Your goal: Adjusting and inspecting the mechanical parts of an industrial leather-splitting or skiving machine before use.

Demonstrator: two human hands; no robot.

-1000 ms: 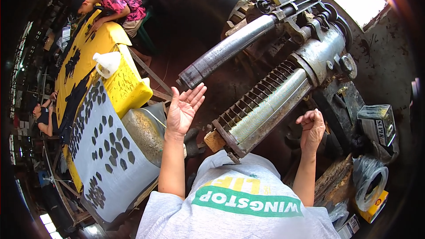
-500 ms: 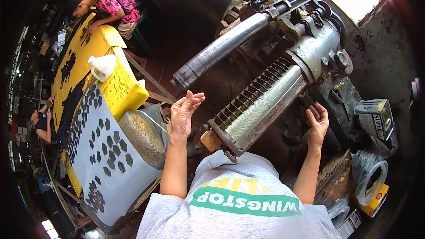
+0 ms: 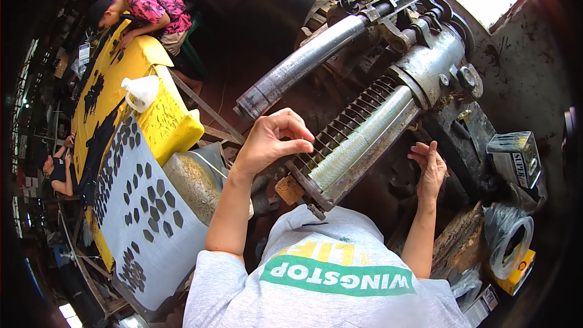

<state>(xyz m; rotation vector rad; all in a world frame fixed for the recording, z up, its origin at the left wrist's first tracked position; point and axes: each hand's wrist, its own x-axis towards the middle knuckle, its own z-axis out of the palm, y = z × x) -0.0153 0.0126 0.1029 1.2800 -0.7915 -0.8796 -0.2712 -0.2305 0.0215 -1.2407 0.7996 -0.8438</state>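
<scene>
A metal machine (image 3: 434, 61) reaches toward me with a long arm (image 3: 355, 146) that carries a row of thin dark curved rods (image 3: 346, 118) beside a bright, finely textured metal strip. My left hand (image 3: 267, 140) is at the near end of the rods, thumb and forefinger drawn together in a pinch. Anything between those fingertips is too small to make out. On the other side of the arm, my right hand (image 3: 427, 167) is raised with its fingers stretched out and nothing visible in it. Above my left hand extends a steel roller (image 3: 303, 64). A brown block (image 3: 289, 190) sits at the arm's end.
At left, a yellow-covered table (image 3: 155, 118) and a grey sheet (image 3: 176, 246) bear many dark flat pieces and a white funnel-like container (image 3: 141, 92). Two people work beyond. A battery-like box (image 3: 513, 158) and a clear plastic coil (image 3: 510, 243) are at right.
My left hand has moved right to the near end of the rods and its fingers have curled together. The right hand has shifted slightly down and left, its fingers turned toward the arm.
</scene>
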